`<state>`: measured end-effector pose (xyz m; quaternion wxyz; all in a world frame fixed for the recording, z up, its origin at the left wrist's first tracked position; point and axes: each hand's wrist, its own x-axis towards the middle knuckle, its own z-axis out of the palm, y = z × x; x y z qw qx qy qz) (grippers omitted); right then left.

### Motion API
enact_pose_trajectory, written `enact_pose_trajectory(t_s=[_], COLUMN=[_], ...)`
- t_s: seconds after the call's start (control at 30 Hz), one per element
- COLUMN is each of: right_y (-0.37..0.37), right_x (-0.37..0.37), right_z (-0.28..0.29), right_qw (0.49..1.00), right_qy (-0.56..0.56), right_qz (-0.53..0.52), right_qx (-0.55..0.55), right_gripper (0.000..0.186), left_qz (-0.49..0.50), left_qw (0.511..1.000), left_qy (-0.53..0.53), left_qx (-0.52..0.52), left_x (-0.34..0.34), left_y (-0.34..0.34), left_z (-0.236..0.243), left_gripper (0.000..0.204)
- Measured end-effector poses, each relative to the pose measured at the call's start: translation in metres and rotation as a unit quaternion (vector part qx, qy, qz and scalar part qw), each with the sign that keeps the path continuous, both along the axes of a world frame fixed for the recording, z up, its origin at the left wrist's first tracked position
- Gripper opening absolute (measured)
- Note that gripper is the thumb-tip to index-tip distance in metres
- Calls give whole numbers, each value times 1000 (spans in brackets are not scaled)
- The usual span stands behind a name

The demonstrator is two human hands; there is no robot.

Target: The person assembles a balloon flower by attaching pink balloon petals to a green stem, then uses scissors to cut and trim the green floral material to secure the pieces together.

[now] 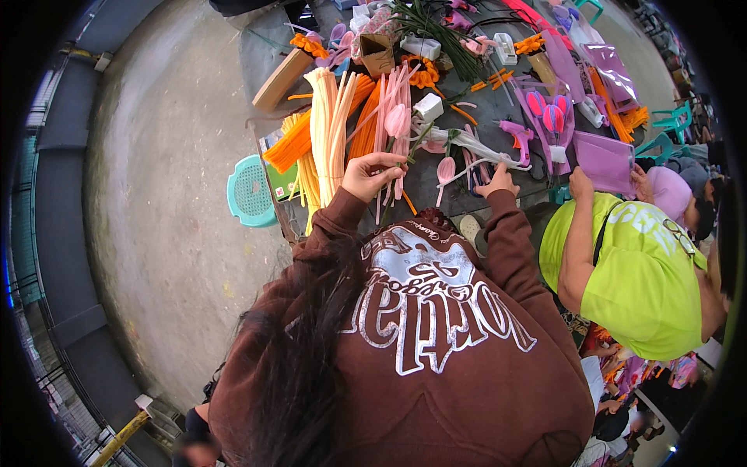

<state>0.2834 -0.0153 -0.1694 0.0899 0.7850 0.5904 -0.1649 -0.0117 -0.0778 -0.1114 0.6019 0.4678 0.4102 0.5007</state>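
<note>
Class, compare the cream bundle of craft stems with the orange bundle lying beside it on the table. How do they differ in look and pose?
The cream bundle is pale; the orange bundle is bright. The cream bundle runs nearly straight up the picture; the orange bundle slants toward the table's left edge. The left hand is by the cream bundle's near end, farther from the orange bundle. Both are long thin stems lying flat.

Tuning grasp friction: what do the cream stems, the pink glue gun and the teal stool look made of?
Cream stems: look like fuzzy chenille pipe cleaners, matte; thin straight bundled rods with soft edges, though too small to confirm. Pink glue gun: smooth moulded plastic, slight sheen. Teal stool: rigid plastic, perforated grid seat.
</note>
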Motion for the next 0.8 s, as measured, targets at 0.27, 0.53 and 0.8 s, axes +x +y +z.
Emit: enact_pose_trajectory(t_s=[0.27, 0.53, 0.8], right_y=[33, -8, -45], right_x=[14, 38, -11], right_z=[85, 158, 135], right_qw=[997, 937, 729], right_qy=[-70, 260, 579], right_qz=[6, 103, 205], right_qx=[-30, -208, -302], right_gripper=[50, 33, 35], left_qz=[13, 22, -29], left_qw=[1000, 999, 999], left_qy=[-12, -31, -23], left_qx=[-5, -9, -5], left_x=[0, 1, -12], left_y=[2, 3, 8], left_z=[-4, 1, 42], left_gripper=[21, 28, 37])
